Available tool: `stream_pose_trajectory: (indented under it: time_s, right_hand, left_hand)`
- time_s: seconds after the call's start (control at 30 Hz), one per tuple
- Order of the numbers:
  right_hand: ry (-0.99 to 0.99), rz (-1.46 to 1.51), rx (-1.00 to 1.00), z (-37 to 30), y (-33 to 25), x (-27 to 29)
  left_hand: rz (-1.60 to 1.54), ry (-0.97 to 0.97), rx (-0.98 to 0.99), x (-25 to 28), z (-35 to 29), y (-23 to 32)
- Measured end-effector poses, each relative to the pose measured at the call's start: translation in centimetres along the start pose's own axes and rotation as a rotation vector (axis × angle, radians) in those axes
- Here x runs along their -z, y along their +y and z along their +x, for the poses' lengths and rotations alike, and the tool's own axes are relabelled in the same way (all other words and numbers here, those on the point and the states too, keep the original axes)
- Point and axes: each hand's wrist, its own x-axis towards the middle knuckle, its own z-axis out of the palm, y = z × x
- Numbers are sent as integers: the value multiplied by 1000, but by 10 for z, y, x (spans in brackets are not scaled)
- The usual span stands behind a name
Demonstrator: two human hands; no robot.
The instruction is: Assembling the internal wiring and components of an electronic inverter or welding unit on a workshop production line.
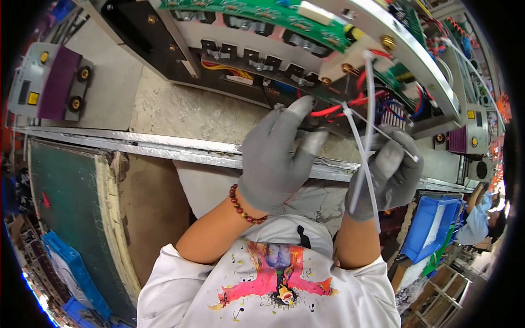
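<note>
My left hand (pixel 276 156), in a grey glove with pale fingertips, is beside a bundle of red wires (pixel 327 111). Its index fingertip is at the wires, and a gap separates thumb and index. My right hand (pixel 391 172), gloved alike, is curled with thumb and forefinger closed on a thin white cable tie (pixel 383 134) that runs up to the wires. Two more long white ties (pixel 363 175) hang in front of the right palm. The wires belong to an open electronic chassis (pixel 191 68) with a green circuit board (pixel 262 19) and clamped black components (pixel 262 61).
A metal-edged workbench (pixel 164 104) carries the chassis. Purple and grey instrument boxes stand at the left (pixel 52 82) and right (pixel 470 131). Blue bins are below right (pixel 432 224) and lower left (pixel 76 273). Another person (pixel 476 218) is at the far right.
</note>
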Motion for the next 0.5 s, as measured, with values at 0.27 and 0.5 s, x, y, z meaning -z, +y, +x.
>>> stream_pose_trajectory:
  time_s: [0.27,0.5]
  right_hand:
    - [-87,84,-5,6,-7,-12]
    - [27,50,11,11,-9,-15]
  left_hand:
    - [49,154,44,-20,8,-14]
    - [-239,131,154,-25,8,-21]
